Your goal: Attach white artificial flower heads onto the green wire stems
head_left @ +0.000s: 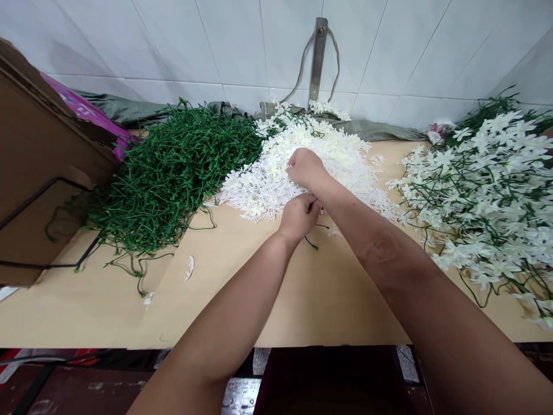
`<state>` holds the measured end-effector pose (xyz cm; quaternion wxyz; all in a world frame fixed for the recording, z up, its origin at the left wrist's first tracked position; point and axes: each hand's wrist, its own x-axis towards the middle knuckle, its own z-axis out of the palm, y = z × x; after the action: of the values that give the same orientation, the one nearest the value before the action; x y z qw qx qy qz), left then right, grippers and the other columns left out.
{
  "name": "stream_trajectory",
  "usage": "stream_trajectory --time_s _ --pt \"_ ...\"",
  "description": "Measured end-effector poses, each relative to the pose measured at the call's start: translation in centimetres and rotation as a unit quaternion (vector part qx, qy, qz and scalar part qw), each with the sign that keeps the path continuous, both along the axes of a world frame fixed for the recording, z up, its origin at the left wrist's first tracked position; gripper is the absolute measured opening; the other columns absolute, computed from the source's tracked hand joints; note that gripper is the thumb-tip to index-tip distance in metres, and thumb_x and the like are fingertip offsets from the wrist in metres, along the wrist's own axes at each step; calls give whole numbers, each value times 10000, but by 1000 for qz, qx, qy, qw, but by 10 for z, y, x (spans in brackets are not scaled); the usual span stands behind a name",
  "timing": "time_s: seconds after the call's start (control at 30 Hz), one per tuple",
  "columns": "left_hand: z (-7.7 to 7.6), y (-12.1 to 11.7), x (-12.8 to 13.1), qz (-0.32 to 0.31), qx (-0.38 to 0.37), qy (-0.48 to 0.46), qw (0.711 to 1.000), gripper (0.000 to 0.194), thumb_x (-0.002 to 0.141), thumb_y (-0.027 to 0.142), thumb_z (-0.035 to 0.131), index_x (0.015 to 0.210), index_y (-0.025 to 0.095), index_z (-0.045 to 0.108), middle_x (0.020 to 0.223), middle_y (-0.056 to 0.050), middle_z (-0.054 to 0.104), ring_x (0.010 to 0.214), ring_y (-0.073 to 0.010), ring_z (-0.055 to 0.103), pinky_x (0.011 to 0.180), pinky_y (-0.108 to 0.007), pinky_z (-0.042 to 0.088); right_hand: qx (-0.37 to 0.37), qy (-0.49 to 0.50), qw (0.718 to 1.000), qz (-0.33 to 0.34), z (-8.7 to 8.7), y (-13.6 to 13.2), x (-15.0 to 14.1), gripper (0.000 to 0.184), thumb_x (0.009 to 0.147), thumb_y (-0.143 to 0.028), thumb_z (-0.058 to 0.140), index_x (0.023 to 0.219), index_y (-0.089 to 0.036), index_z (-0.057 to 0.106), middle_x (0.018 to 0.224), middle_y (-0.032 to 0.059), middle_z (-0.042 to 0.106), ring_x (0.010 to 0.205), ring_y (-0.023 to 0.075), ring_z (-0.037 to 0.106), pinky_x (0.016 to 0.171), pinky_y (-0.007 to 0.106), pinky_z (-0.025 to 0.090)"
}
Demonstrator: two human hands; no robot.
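My left hand point(299, 215) is closed in a fist at the near edge of a heap of loose white plastic flowers point(276, 178), and a thin green stem point(311, 243) hangs from under it. My right hand point(305, 167) reaches across it into the white heap with fingers curled down among the blossoms; what they hold is hidden. A big tangle of green plastic stems point(173, 167) lies to the left. Finished sprays of white flowers on green stems point(488, 190) are piled at the right.
The work lies on a sheet of tan cardboard point(319, 294) against a white tiled wall point(242, 46). A brown cardboard box point(38, 167) stands at the left, with a pink bag point(93, 118) behind it. A metal bracket point(318, 57) is fixed to the wall.
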<state>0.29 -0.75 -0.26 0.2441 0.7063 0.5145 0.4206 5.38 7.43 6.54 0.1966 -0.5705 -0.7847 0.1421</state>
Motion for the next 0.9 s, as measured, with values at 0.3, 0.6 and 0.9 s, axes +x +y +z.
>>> stream_trajectory --time_s 0.3,0.6,0.9 --pt "-1 2 -5 53 44 -92 993 208 885 262 490 699 190 549 704 -15 587 699 -147 543 677 -278 421 45 69 997 11 15 -19 24 98 810 -86 532 801 -154 603 825 76 637 789 196 584 741 334 459" --pt "5 3 -5 14 -142 -381 913 292 826 472 639 794 184 600 670 11 588 495 -65 482 448 -192 376 192 -96 964 153 -18 -62 97 263 917 -102 368 932 -150 626 1026 142 618 996 250 513 841 363 406" --pt "6 10 -2 113 -136 -376 909 110 697 101 728 725 165 643 528 52 536 420 -56 444 406 -174 350 120 49 978 161 -26 -43 100 231 905 -92 425 975 -152 636 1037 97 620 1002 198 545 917 331 427"
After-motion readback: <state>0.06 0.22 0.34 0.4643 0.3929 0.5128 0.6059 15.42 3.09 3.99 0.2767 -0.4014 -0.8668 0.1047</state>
